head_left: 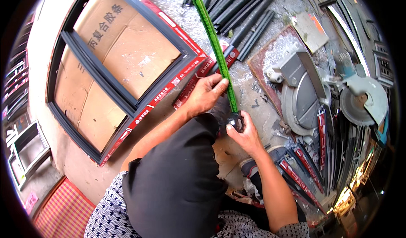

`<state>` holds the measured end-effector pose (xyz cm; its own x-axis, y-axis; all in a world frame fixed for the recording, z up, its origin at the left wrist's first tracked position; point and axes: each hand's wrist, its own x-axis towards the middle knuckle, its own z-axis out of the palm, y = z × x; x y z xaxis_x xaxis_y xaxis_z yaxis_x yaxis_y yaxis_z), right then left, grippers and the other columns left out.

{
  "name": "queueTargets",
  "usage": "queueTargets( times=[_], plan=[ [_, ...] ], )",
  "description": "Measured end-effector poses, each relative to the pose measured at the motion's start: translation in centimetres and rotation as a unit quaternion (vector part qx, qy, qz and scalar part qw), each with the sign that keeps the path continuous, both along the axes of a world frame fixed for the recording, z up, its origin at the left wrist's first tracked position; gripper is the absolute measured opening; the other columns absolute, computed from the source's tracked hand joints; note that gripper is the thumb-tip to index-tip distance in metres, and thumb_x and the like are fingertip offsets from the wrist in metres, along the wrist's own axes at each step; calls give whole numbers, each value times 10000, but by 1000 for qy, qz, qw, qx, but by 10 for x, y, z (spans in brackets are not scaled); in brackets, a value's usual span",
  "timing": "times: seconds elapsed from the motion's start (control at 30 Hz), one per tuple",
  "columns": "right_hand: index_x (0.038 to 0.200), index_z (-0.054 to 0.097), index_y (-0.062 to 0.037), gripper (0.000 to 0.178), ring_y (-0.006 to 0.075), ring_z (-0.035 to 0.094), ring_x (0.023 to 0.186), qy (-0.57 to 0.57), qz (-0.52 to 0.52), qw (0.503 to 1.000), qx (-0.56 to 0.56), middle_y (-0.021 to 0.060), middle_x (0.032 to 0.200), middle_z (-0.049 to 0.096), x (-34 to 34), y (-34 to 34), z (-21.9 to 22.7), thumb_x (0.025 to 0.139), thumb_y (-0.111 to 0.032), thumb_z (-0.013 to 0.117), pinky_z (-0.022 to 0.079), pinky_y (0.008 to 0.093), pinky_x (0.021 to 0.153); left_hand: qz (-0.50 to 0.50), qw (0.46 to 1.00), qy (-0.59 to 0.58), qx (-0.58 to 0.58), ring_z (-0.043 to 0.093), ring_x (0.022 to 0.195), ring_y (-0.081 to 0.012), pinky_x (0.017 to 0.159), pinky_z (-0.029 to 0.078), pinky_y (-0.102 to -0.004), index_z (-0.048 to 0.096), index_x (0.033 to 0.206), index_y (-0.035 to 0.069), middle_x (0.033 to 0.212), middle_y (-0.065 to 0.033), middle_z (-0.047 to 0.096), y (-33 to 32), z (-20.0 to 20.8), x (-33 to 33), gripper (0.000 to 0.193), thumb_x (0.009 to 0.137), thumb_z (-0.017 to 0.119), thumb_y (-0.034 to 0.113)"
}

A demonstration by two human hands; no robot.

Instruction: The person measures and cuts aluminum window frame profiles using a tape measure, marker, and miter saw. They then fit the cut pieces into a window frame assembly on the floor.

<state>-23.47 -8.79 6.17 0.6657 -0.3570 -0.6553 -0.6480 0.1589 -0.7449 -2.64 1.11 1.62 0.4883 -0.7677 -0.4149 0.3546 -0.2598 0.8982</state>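
A long green strip (211, 35) runs from the top of the view down to my hands. My left hand (207, 93) pinches this strip partway along, thumb and fingers closed on it. My right hand (243, 132) grips the strip's lower end together with a small dark tool or fitting (235, 120); what that piece is I cannot tell. Both hands work above my raised knee in dark trousers (177, 179), which hides the floor beneath. A dark grey window frame (127, 105) with red-taped edges lies on brown cardboard (127, 47) to the left.
A mitre saw (304, 90) with its round blade guard stands at the right on a floor strewn with metal shavings. Bundles of dark profile bars (241, 14) lie at the top. More red-taped bars (304, 166) lie at lower right, a red checked mat (63, 212) at lower left.
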Motion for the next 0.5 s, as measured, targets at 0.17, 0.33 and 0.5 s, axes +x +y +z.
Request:
queueTargets(
  times=[0.17, 0.33, 0.5],
  plan=[
    [1412, 486, 5, 822, 259, 660, 1101, 18, -16, 999, 27, 173, 1199, 667, 16, 4, 11, 860, -512, 807, 524, 423, 962, 28, 999, -38, 21, 549, 829, -77, 759, 485, -283, 662, 1006, 3, 849, 21, 601, -2, 6, 1, 263, 1100, 580, 236],
    [1412, 513, 33, 772, 299, 652, 1154, -30, -53, 998, -16, 215, 1294, 647, -22, 16, -24, 930, -524, 744, 526, 419, 990, 59, 996, 66, -2, 642, 814, -99, 757, 522, -270, 678, 1071, 48, 935, -28, 715, 1, -2, -12, 267, 1114, 553, 281],
    [1275, 586, 33, 565, 287, 707, 903, 173, -172, 959, -144, 213, 1158, 683, -90, 20, -54, 932, -397, 716, 568, 412, 843, 59, 998, 33, 0, 680, 830, -100, 734, 537, -261, 671, 1076, 65, 944, -33, 745, 7, -8, -9, 255, 1115, 551, 286]
  ],
)
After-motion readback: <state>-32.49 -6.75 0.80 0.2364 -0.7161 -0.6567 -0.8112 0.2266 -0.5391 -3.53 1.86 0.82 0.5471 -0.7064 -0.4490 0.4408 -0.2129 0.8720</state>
